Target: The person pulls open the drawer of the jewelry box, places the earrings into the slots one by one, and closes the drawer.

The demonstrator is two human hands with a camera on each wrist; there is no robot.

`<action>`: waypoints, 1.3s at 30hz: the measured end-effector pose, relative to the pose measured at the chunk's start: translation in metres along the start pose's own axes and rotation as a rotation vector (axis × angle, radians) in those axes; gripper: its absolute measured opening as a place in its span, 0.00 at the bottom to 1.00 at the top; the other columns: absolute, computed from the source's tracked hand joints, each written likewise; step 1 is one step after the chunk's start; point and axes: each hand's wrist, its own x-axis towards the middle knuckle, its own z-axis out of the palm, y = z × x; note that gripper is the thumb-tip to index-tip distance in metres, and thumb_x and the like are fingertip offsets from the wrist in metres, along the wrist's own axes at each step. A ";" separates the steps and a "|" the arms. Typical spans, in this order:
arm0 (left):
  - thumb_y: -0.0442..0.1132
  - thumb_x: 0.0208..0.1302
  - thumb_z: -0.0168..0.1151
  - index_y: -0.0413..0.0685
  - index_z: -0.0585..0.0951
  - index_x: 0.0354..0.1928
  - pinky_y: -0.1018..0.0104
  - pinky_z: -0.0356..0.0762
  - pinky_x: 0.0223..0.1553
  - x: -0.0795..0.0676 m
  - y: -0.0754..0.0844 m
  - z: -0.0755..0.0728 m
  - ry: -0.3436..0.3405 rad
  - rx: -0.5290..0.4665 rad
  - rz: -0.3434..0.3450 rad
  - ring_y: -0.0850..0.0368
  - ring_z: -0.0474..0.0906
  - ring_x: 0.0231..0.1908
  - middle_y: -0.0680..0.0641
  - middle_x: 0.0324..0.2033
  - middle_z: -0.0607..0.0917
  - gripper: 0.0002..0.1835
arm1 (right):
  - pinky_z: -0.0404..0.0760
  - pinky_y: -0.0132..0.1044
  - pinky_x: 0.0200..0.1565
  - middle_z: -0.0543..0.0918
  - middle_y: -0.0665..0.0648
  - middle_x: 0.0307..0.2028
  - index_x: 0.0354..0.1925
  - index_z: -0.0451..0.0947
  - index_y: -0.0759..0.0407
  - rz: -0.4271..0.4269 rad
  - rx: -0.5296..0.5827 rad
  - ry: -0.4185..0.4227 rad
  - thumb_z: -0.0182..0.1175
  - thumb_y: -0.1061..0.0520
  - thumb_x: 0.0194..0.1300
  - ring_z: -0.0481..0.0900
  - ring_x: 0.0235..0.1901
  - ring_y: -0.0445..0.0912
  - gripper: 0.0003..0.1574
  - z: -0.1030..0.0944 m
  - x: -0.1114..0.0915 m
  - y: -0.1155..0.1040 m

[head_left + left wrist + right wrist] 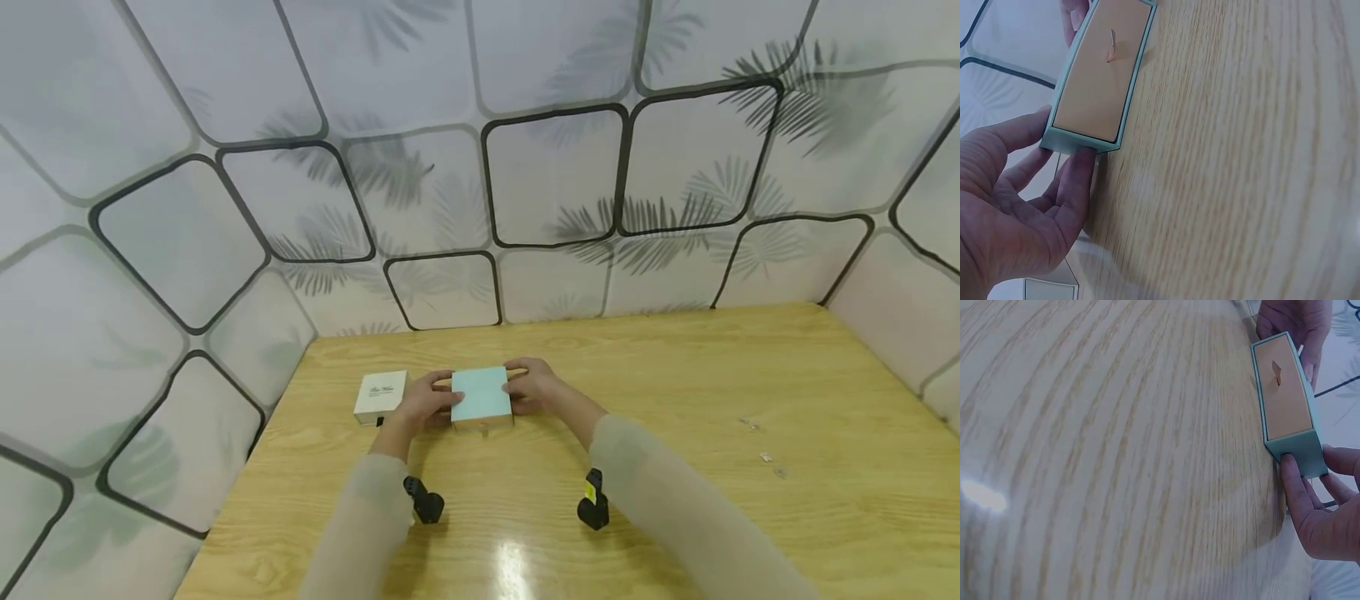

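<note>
Blue box: on the table (675, 375) or just above it, I cannot tell which, between both hands and near the back edge.
Left hand (423, 402): grips the box (480, 392) by its left end.
Right hand (534, 385): holds its right end, thumb and fingers bent round it.
Drawer (1285, 412): looks fully in; its ribbon tab (1277, 372) sticks out, unpinched.
Progress: the grip seems done; any opening looks undone; contents hidden.
White box (381, 392): untouched, just left of the left hand, near the table's left edge.
Room: widest rightward and toward the person; small bits (765, 457) lie far right.
</note>
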 end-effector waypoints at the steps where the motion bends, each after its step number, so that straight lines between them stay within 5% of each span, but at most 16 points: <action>1: 0.33 0.63 0.61 0.47 0.61 0.70 0.53 0.81 0.48 -0.001 -0.001 0.001 0.000 0.011 0.003 0.41 0.75 0.54 0.33 0.62 0.68 0.34 | 0.85 0.44 0.40 0.72 0.68 0.59 0.66 0.63 0.59 0.005 0.003 -0.002 0.57 0.68 0.64 0.78 0.50 0.57 0.33 0.000 0.000 0.001; 22: 0.33 0.64 0.60 0.42 0.61 0.69 0.52 0.82 0.45 -0.004 -0.005 0.011 -0.033 0.030 0.065 0.39 0.76 0.51 0.30 0.60 0.69 0.32 | 0.85 0.42 0.39 0.71 0.69 0.60 0.66 0.61 0.61 -0.011 0.017 0.002 0.58 0.68 0.64 0.79 0.49 0.56 0.34 -0.008 -0.012 0.011; 39: 0.32 0.63 0.61 0.41 0.62 0.68 0.56 0.84 0.41 -0.010 -0.006 0.025 -0.038 -0.025 0.056 0.47 0.79 0.44 0.33 0.56 0.70 0.32 | 0.86 0.39 0.37 0.69 0.69 0.61 0.66 0.63 0.59 -0.013 0.055 0.036 0.59 0.67 0.63 0.80 0.45 0.54 0.34 -0.019 -0.025 0.022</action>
